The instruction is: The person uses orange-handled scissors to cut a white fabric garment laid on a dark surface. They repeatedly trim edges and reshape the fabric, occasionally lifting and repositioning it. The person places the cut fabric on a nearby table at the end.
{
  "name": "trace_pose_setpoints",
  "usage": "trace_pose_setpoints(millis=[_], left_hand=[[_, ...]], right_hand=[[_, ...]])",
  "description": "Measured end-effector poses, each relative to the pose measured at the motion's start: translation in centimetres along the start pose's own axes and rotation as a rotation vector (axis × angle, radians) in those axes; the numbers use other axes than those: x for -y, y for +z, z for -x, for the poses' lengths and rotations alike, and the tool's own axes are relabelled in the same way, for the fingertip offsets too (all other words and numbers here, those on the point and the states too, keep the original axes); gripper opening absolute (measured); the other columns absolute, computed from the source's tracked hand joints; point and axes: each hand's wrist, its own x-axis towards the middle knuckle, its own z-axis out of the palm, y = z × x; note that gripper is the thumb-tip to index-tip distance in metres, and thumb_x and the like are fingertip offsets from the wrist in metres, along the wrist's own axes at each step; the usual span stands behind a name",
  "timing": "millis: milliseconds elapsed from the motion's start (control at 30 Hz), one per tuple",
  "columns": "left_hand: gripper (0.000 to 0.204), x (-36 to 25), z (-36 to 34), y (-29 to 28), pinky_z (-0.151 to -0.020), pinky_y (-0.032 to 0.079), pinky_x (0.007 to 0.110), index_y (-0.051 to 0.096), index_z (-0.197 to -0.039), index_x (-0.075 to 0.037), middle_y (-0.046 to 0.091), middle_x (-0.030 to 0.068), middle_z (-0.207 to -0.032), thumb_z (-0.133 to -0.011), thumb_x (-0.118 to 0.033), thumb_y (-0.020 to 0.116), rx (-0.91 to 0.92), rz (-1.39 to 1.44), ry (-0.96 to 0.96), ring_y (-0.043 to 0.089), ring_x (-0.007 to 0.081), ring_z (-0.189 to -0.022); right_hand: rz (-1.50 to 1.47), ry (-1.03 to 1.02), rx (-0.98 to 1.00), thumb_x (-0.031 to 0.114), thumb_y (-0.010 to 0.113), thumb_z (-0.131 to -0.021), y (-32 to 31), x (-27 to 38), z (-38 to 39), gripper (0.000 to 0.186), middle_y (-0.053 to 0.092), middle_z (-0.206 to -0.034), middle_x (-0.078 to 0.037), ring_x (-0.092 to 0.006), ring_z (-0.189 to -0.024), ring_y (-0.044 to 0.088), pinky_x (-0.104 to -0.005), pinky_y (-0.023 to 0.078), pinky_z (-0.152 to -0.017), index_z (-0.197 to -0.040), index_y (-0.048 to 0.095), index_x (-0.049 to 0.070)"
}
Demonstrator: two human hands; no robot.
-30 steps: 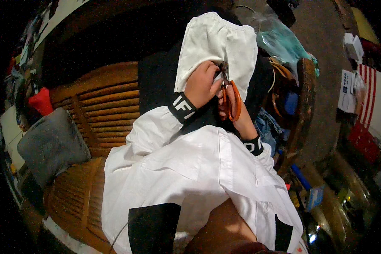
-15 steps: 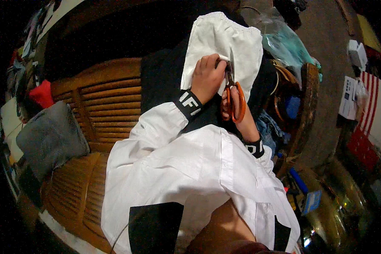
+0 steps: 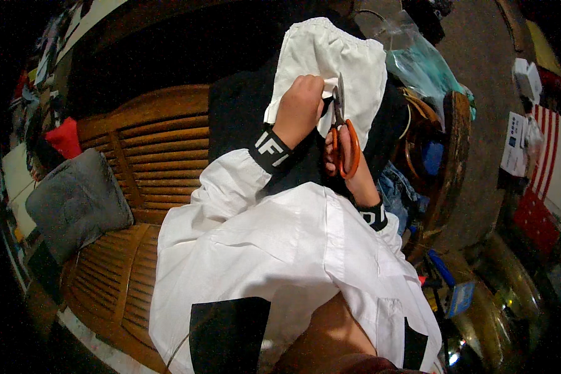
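Observation:
A white cloth piece (image 3: 361, 75) with a gathered, elastic-looking edge at its far end lies over my dark-clothed lap. My left hand (image 3: 298, 112) is closed on the cloth's near part, its back toward me and the fingertips mostly hidden. Just to the right, my right hand (image 3: 346, 143) grips a pair of scissors (image 3: 339, 117) by the orange handles. The blades point away from me over the cloth, right beside my left hand's knuckles. A bit of cloth is bunched between that hand and the blades; whether they bite into it I cannot tell.
To my left runs a slatted wooden bench (image 3: 168, 143) with a grey cushion (image 3: 78, 199) and a red cloth (image 3: 62, 138). A wooden armrest (image 3: 453, 149) stands to the right, a greenish plastic bag (image 3: 421, 62) beyond it. Denim fabric (image 3: 396, 193) lies beside my right wrist.
My left hand has shifted a little left and toward me, rolling its back upward and drawing away from the blades. The scissors have stayed nearly in place.

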Motion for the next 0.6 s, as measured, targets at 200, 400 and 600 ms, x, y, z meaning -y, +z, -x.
trace_pose_setpoints(millis=[200,400,600], left_hand=[[0.026,0.1,0.7,-0.7,-0.073,0.047,0.036,0.054,-0.096,0.0,0.052,0.0161,-0.098,-0.07,0.005,0.055,0.077,0.351,-0.066,0.056,0.0323,-0.082],[0.02,-0.4,0.8,0.2,-0.074,0.048,0.034,0.061,-0.094,-0.001,0.053,0.0153,-0.102,-0.075,-0.003,0.057,0.028,0.223,-0.074,0.057,0.0299,-0.084],[0.016,-0.2,0.7,0.2,-0.069,0.047,0.036,0.059,-0.09,0.0,0.051,0.0134,-0.09,-0.077,-0.011,0.06,0.241,0.281,-0.146,0.056,0.0299,-0.079]], right_hand=[[0.03,-0.026,-0.055,0.049,0.043,-0.092,0.4,0.5,0.4,0.039,0.043,-0.073,0.003,-0.0063,-0.06,0.043,-0.02,0.037,-0.05,-0.093,0.049,0.01],[0.012,0.0,-0.014,0.049,0.044,-0.092,1.0,1.0,0.9,0.04,0.044,-0.073,0.003,-0.0065,-0.059,0.042,-0.0202,0.037,-0.051,-0.096,0.049,0.01],[0.075,0.002,0.006,0.047,0.042,-0.093,-0.2,0.4,0.5,0.038,0.045,-0.075,0.004,-0.0062,-0.06,0.044,-0.0198,0.039,-0.052,-0.098,0.049,0.011]])
